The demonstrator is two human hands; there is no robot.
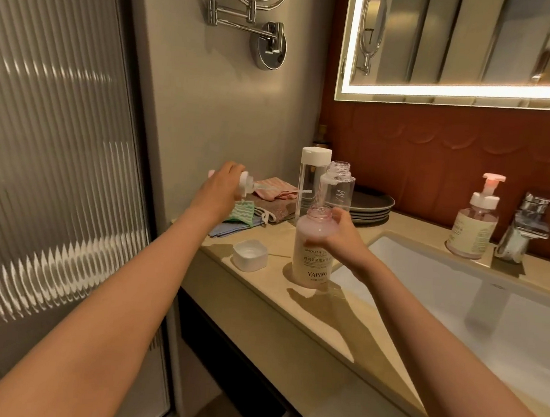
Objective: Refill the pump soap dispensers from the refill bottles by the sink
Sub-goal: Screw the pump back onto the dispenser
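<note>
Pump soap dispenser (311,264), labelled YAPING, is standing with its neck open on the counter (279,241), just at nine o'clock of the sink basin (457,305). Our right hand (346,243) is wrapping round its shoulder and pinning it upright. Our left hand (217,187), out at ten o'clock of the bottle, is gripping the pump head (246,184), whose dip tube is lying nearly level and pointing back toward the bottle.

Pink liquid is showing up to the shoulder, so we are judging that the pump is going back on. To do this well, we are aiming to swing the tube to vertical over the neck before lowering it. We are then planning to feed it in slowly so the soap is not spilling over, and to turn the collar squarely while the right hand is bracing the bottle against the twist. Any drip off the tube is best caught over the counter, not over the folded cloths (267,201) below it.

At twelve o'clock, a capped refill bottle (312,178) and an uncapped refill bottle (339,183) are standing close behind the dispenser. A loose white cap (250,255) is lying at nine o'clock. A second dispenser (474,224), with its pump on, is waiting at two o'clock beside the faucet (525,224).
</note>
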